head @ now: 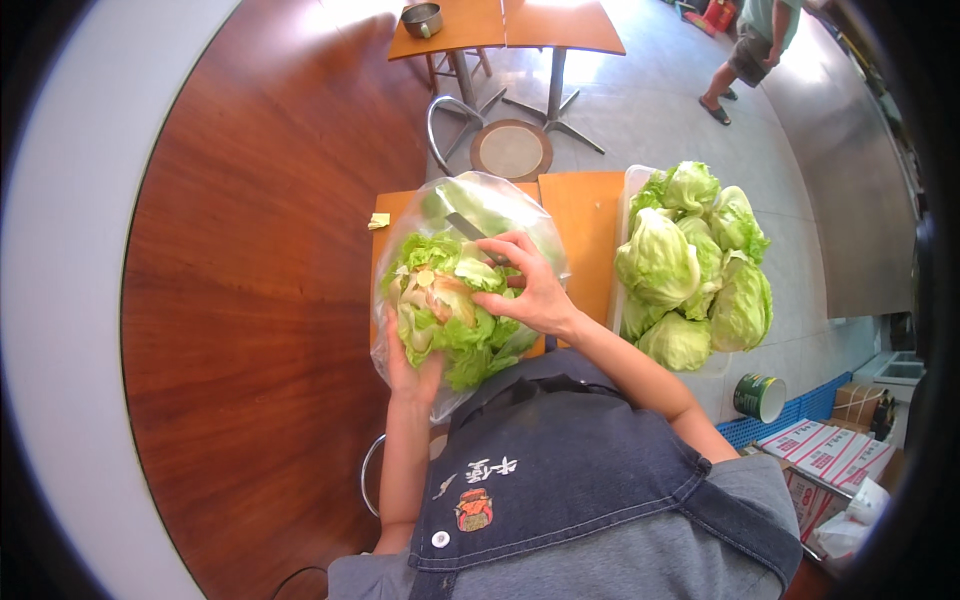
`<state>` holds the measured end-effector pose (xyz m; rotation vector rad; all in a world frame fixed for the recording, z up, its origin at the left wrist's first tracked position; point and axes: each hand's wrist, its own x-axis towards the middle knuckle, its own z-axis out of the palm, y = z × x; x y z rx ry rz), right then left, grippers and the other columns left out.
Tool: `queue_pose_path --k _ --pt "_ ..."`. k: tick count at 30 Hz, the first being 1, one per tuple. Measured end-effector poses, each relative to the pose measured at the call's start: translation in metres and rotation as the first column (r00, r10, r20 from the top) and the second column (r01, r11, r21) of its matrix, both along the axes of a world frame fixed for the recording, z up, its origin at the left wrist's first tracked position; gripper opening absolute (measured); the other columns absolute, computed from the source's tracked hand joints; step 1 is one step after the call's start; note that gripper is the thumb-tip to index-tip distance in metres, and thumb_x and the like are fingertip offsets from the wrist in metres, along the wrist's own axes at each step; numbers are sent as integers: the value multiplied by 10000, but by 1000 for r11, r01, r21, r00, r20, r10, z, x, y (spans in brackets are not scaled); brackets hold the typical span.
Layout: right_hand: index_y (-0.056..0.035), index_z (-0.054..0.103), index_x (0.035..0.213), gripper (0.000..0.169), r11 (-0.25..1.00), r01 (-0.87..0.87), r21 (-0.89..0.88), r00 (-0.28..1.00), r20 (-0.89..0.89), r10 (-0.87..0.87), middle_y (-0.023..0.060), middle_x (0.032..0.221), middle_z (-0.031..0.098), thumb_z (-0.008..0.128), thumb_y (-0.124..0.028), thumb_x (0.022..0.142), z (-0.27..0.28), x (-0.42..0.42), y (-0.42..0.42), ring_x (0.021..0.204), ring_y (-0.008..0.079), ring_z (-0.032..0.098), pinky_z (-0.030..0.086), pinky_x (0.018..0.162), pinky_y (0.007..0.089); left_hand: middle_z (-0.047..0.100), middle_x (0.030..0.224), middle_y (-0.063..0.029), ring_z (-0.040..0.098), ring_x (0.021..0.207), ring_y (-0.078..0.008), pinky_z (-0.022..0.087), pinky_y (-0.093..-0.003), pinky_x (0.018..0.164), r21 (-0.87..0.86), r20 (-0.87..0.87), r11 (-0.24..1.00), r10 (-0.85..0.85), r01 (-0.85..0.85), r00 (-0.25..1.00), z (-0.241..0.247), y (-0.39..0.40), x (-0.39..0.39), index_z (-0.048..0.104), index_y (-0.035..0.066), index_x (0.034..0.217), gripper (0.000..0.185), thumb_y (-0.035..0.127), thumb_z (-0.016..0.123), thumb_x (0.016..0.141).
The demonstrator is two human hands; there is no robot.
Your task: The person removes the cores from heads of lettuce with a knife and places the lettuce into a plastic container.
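My left hand (412, 371) supports a head of lettuce (442, 300) from below and the left, its yellowish cut stem and browned outer leaves facing up. Over its right side is my right hand (529, 289), thumb and fingers curved apart near a pale leaf. A knife with a dark flat blade (466, 226) sticks out past the fingers of that hand, pointing up and left; its handle is hidden in the hand. Beneath and around the lettuce spreads a clear plastic bag (525, 214), with more green showing through it.
A clear plastic bin (624, 225) heaped with lettuce heads (660, 259) stands at the right of the wooden table (581, 247). Beyond are a round stool (511, 150), another table with a metal pot (422, 21), and a person (757, 45) at upper right. Cartons (829, 454) lie lower right.
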<state>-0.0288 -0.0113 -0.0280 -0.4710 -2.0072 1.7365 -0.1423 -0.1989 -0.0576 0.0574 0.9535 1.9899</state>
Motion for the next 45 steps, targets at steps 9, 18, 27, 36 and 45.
queue_pose_path --k 9,18,27,36,45 --pt "-6 587 1245 473 987 155 36 988 4 -156 106 1155 513 686 -109 794 -21 5 -7 979 210 594 554 715 290 347 1452 -129 416 1304 -252 424 -402 1026 -267 -417 962 -65 -54 907 13 9 10 194 154 1503 842 132 718 844" --pt "-3 518 1341 644 905 201 374 978 -132 -163 154 1225 481 694 -88 727 -19 14 -23 1059 299 593 528 845 368 479 1324 -148 531 1170 -226 473 -337 946 -487 -322 873 -197 16 926 27 19 0 276 42 1436 853 128 799 767" --pt "-17 555 1249 566 815 252 521 968 -130 -216 149 1186 524 719 -64 710 -14 11 -26 975 343 623 542 798 389 490 1291 -156 543 1142 -240 486 -349 927 -383 -438 913 -48 -138 898 6 26 14 290 53 1400 788 70 750 761" --pt "7 653 1139 364 849 443 290 896 -179 -406 137 1076 583 627 19 776 -29 5 -1 909 278 616 506 790 331 485 1316 -147 530 1191 -292 467 -432 1003 -269 -193 963 -52 -2 980 14 19 3 302 90 1414 781 36 663 724" --pt "21 692 1049 235 920 377 -106 917 -92 -387 109 1009 632 574 -59 862 -73 2 30 907 212 615 477 802 308 526 1330 -172 527 1234 -335 449 -452 1039 -99 84 983 -149 157 985 -31 -34 -31 361 51 1454 809 162 644 704"
